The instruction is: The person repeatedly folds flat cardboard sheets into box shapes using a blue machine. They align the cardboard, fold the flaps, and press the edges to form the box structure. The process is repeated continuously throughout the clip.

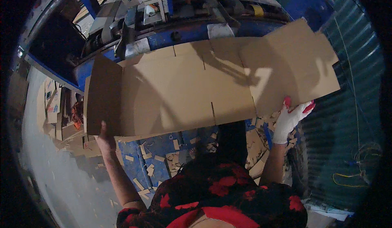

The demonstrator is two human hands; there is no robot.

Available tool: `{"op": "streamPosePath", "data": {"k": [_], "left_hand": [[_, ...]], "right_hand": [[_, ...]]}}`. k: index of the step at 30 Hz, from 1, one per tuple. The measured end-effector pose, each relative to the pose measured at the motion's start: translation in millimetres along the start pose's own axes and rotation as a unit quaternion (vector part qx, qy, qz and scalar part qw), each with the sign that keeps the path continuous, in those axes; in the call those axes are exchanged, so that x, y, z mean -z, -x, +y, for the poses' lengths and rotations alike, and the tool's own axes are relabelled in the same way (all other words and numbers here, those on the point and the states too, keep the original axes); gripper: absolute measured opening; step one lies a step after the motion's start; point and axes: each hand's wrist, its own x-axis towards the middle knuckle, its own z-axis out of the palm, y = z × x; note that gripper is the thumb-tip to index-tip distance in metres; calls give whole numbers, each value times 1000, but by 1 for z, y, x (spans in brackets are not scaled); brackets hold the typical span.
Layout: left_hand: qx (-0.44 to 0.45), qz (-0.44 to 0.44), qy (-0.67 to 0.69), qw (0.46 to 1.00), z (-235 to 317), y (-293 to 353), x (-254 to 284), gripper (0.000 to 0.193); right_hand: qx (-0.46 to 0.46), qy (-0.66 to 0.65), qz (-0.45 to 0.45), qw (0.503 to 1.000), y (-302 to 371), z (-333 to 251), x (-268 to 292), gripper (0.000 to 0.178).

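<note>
A long brown cardboard sheet (183, 89), creased and slotted like an unfolded box, spans the space in front of me. Its left end panel is bent upward. My bare left hand (105, 140) grips the near left corner, thumb on top and fingers hidden beneath. At the near right edge, my right hand (289, 120) wears a white glove with red fingertips. The right thumb lies over the sheet while the other fingers go under its edge. Shadows fall across the cardboard.
Beyond the sheet stands a blue machine (183, 34) with metal rollers and belts. Corrugated green metal (347, 101) rises on the right. Cardboard scraps (149, 169) litter the floor below, and a stack of flat cardboard (55, 105) lies at the left.
</note>
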Motion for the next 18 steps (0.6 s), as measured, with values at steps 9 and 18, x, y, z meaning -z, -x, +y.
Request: {"op": "streamPosePath", "data": {"k": [9, 18], "left_hand": [[214, -34, 393, 894, -5, -21, 82, 41], [133, -20, -64, 989, 25, 3, 79, 35]], "right_hand": [[-283, -207, -102, 931, 18, 33, -32, 83], [-253, -449, -140, 846, 18, 32, -15, 59]]}}
